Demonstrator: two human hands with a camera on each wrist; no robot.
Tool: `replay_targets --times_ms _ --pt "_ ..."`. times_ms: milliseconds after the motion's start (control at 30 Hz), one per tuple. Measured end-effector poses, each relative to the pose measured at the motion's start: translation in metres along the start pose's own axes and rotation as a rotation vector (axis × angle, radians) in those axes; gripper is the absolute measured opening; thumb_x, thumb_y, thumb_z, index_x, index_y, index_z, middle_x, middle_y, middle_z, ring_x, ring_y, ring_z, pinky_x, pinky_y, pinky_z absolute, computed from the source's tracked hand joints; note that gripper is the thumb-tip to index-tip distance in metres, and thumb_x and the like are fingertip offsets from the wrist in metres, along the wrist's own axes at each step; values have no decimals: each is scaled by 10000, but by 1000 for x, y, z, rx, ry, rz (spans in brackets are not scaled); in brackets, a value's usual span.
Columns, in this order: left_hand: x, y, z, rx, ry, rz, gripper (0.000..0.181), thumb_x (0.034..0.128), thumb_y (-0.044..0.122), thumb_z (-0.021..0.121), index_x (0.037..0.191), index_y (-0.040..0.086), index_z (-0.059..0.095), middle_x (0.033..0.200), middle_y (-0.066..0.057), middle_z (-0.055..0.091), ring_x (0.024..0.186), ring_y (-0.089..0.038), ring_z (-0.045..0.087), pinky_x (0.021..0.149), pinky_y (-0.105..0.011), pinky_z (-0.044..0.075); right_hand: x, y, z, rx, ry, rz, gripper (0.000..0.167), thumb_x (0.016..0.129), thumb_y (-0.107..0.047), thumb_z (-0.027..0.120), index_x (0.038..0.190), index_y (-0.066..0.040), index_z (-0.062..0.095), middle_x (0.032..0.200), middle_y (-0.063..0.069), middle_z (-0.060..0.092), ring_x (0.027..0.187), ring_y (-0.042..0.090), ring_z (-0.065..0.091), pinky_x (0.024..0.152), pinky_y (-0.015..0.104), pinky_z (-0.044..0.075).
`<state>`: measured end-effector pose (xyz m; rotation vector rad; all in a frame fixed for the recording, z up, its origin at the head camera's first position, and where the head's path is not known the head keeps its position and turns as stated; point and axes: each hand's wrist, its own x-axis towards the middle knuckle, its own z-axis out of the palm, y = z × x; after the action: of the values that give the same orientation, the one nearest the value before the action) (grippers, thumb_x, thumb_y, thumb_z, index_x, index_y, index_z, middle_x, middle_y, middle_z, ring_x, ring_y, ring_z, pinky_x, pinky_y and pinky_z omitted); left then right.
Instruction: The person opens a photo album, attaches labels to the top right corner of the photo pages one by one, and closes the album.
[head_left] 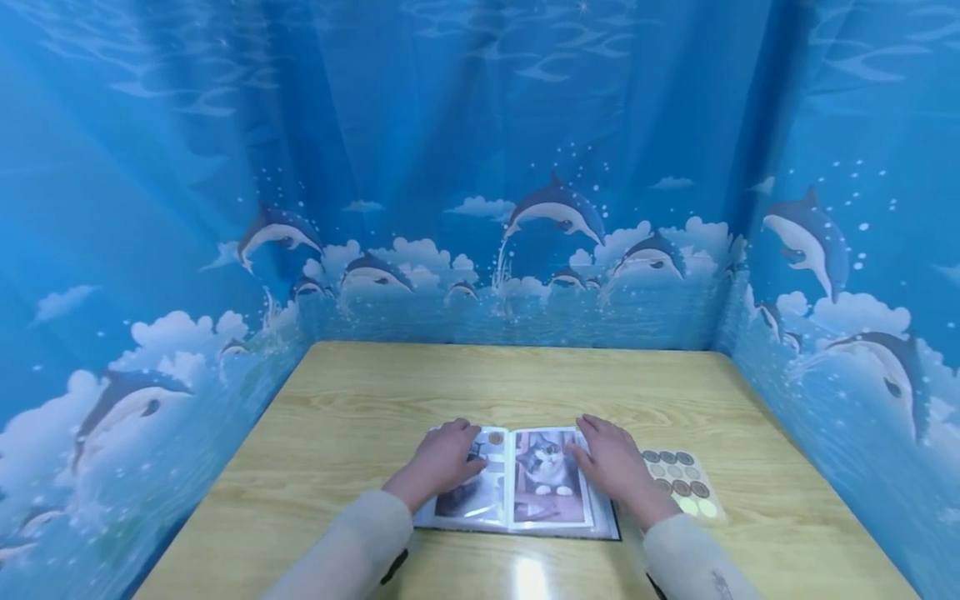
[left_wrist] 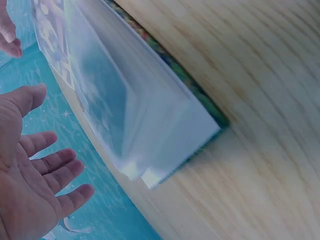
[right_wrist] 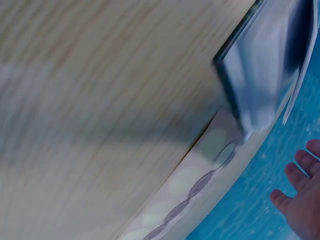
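An open photo album (head_left: 512,500) lies on the table, with clear sleeves on both pages. Its right page holds a cat photo (head_left: 551,475); the left page has a darker photo and a small round brown sticker (head_left: 496,437) near its top. My left hand (head_left: 448,457) is over the outer part of the left page, fingers extended. Over the right page's outer edge lies my right hand (head_left: 611,457), its fingers straight. In the left wrist view the left hand (left_wrist: 42,175) shows spread fingers holding nothing. The right hand (right_wrist: 302,195) looks likewise in the right wrist view.
A sheet of round stickers (head_left: 678,483) in rows lies just right of the album, partly behind the right forearm. The wood-grain table (head_left: 360,383) is bordered by a blue dolphin-print curtain (head_left: 480,208) at the back and both sides.
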<state>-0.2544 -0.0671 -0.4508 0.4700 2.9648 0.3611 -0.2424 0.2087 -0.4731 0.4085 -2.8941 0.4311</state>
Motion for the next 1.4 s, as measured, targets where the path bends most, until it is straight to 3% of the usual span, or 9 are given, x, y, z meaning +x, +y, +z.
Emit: replay_targets --times_ms 333,533,700,1067,1400 --pt "7 21 1 -30 55 81 561 909 402 705 1345 72 579 1354 -154 560 1251 -315 525 1037 -484 442 -25 45 -20 32 46 96 513 1006 -233 551 1348 144 489 1360 357 486 1253 532 451 1026 645 376" --pt "12 44 3 -79 23 73 599 930 430 666 1396 75 541 1424 -150 514 1302 -317 488 1081 -485 408 -34 67 -28 55 -4 213 574 1034 -296 475 1372 167 429 1385 398 417 1249 583 401 1007 695 351" --pt "13 68 8 -129 24 126 603 946 420 646 1413 62 520 1428 -156 512 1296 -324 495 1085 -501 401 -42 80 -35 60 -31 277 629 1044 -345 442 1395 174 384 1396 412 381 1256 596 369 1001 715 334" --pt "14 124 24 -127 42 209 585 933 439 650 1396 96 549 1407 -107 550 1301 -259 504 1078 -422 421 -69 115 -48 57 -75 349 686 1047 -377 418 1379 218 340 1370 465 341 1214 649 347 965 754 323" --pt "23 151 43 -67 99 248 480 929 443 641 1261 96 654 1300 -62 620 1231 -195 543 1045 -371 440 -87 135 -47 31 -88 371 698 1052 -401 388 1363 223 357 1352 476 350 1196 672 342 953 754 335"
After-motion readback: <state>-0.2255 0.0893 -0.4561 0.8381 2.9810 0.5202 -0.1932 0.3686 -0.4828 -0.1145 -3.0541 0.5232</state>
